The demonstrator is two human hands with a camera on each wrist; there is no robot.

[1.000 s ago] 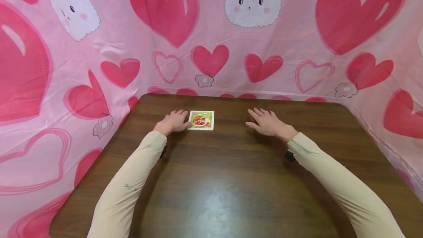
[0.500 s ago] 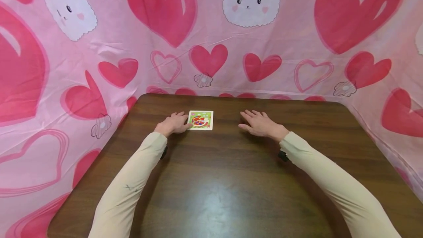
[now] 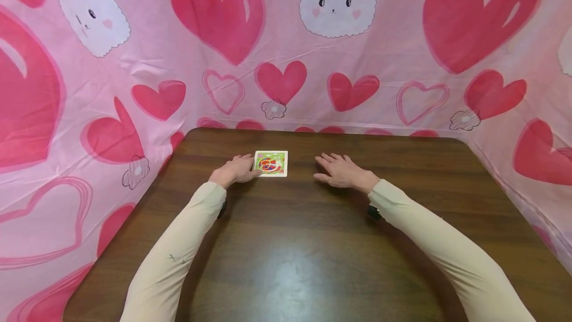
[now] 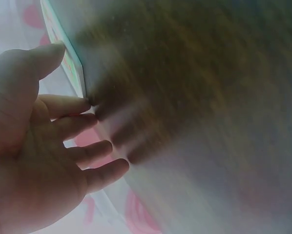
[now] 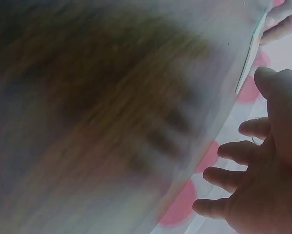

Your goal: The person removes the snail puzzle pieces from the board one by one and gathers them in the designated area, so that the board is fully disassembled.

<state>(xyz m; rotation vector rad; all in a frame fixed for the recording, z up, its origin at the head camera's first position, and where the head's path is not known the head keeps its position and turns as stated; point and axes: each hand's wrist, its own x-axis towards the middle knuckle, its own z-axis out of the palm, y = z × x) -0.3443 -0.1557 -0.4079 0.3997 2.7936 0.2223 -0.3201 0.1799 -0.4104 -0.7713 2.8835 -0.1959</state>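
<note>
The squarish picture board (image 3: 273,163) is lying just right of the left hand (image 3: 234,169) — the nearer one, thumb overlapping its edge — and left of the right hand (image 3: 341,171), hovering farther off; both hands are holding fingers apart, gripping nothing.

The right hand (image 5: 268,170) is held with its thumb and four fingers spread apart and nothing in its grasp. Beyond the thumb tip, a thin, pale flat piece (image 5: 250,56) lies nearly edge-on upon the brown surface (image 5: 97,122). Fingers of the left hand (image 5: 285,22) show at its far end. Blurred shadows fall ahead of the fingertips; a pink-and-white backdrop (image 5: 180,207) shows behind the fingers.
</note>
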